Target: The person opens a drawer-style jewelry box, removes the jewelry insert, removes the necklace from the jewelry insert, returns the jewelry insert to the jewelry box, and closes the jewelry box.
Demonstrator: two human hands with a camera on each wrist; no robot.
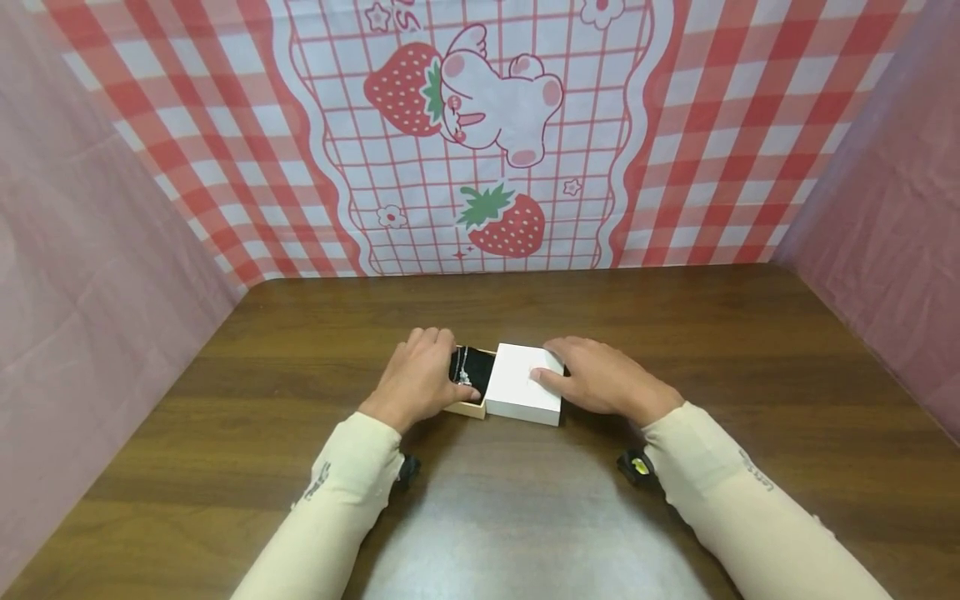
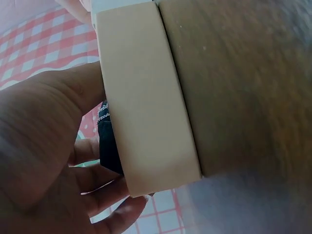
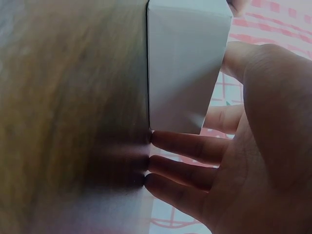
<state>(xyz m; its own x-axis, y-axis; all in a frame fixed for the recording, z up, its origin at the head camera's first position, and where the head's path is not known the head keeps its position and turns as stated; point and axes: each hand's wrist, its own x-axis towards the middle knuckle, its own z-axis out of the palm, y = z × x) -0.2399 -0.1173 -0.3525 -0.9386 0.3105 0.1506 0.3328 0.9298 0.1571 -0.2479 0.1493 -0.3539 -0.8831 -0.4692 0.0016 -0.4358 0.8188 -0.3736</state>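
Note:
A tan jewelry box (image 1: 468, 409) with a black lining (image 1: 482, 374) lies on the table in the head view. On the lining is a silver necklace (image 1: 463, 372) with a sparkling pendant. My left hand (image 1: 416, 375) grips the box's left part, thumb over the top and fingers around the far side; its tan side wall (image 2: 146, 97) fills the middle of the left wrist view. Directly beside the box, edges meeting, sits a white box lid (image 1: 517, 375). My right hand (image 1: 603, 375) holds this lid, thumb on its top and fingers at its far right edge, several fingertips touching the table.
The brown wooden table (image 1: 300, 467) extends around both hands. Behind it hangs a red-and-white checked cloth (image 1: 720, 125) with strawberry prints. Pink cloths (image 1: 97, 292) close off the left and right sides.

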